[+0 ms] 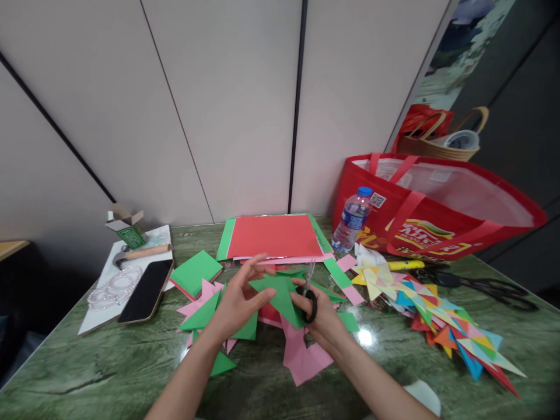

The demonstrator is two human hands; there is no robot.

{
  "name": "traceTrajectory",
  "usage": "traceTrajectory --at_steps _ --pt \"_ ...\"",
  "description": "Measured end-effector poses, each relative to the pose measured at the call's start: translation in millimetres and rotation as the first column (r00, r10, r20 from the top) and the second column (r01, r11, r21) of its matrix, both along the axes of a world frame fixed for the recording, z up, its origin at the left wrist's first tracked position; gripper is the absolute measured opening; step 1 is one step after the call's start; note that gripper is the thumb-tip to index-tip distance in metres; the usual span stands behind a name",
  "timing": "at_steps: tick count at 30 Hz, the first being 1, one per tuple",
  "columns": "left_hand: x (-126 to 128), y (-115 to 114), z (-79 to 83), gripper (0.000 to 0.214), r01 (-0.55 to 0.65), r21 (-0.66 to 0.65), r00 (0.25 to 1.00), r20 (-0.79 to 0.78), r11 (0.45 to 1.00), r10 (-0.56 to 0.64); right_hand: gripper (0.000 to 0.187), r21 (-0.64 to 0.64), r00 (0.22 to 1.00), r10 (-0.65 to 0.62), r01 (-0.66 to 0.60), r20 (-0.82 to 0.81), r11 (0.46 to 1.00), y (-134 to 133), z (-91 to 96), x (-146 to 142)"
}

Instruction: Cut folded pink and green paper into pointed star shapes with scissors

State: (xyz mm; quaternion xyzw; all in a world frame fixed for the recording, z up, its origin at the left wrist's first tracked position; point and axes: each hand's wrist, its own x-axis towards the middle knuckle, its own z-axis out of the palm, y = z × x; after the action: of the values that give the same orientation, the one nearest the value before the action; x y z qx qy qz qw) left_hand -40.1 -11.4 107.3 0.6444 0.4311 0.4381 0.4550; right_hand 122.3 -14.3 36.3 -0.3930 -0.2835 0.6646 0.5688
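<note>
My left hand (240, 298) pinches a green paper piece (280, 294) above the green marble table (109, 361), its other fingers spread. My right hand (321, 315) is closed through the black handles of a pair of scissors (309, 291), whose blades point up and away against the green piece. Green and pink folded paper shapes (301, 353) lie under and around both hands. A stack of red, green and pink sheets (275, 236) lies just beyond them.
A phone (146, 290), bead bracelets (114, 286), a hammer (140, 254) and a small box (125, 227) sit at the left. A water bottle (352, 219), a red bag (437, 216), multicoloured paper stars (441, 318) and larger black scissors (481, 286) are at the right.
</note>
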Motion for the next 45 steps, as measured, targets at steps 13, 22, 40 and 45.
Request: traceTrajectory --at_steps 13,22,40,45 --pt "22.7 -3.7 -27.5 0.035 -0.004 -0.048 0.995 -0.105 0.999 -0.001 0.044 0.117 0.975 -0.216 0.21 0.047 0.971 0.1 1.2 3.2" --pt "27.2 -5.8 -23.1 0.04 -0.226 -0.188 0.959 0.13 0.956 0.252 0.055 0.113 0.981 -0.08 0.061 0.179 0.992 -12.2 10.7 -6.2" --pt "9.5 -7.1 -4.5 0.056 -0.427 -0.142 0.836 0.315 0.893 0.45 0.045 0.146 0.833 0.486 -0.532 0.263 0.834 -27.0 5.4 -11.6" --pt "17.0 -10.0 -6.7 0.048 -0.416 -0.191 0.849 0.27 0.889 0.455 0.043 0.176 0.86 0.448 -0.493 0.242 0.852 -27.9 10.3 -9.4"
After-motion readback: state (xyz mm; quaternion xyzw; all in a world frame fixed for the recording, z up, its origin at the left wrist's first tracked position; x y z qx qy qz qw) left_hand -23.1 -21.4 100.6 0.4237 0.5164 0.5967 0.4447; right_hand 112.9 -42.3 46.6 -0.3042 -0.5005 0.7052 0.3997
